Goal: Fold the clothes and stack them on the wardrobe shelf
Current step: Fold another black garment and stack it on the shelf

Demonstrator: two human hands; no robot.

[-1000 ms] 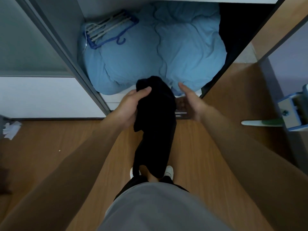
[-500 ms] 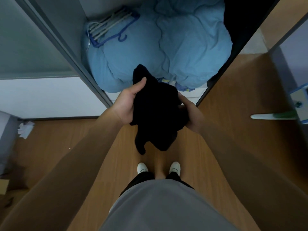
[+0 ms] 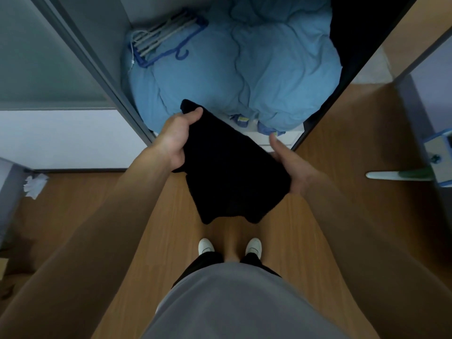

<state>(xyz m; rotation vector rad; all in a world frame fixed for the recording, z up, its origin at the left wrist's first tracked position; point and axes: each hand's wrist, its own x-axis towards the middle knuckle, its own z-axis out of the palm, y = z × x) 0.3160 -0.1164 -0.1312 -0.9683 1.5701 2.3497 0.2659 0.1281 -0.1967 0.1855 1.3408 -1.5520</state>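
i read one black garment (image 3: 230, 172), dark and matte, with no print or seam legible. it is folded into a compact, roughly rectangular panel and held tilted, far corner up and to the left. the lower edge hangs free in two short lobes. the left hand (image 3: 175, 140) grips the far left corner, thumb on top. the right hand (image 3: 291, 167) sits under the right edge, fingers hidden. the garment is in the air, in front of the wardrobe's white ledge (image 3: 294, 137).

Fingers of left hand (image 3: 175, 140) and right hand (image 3: 298, 173) — thumbs aside — beneath the black garment (image 3: 232, 172); duvet (image 3: 244, 77) partly off-frame.
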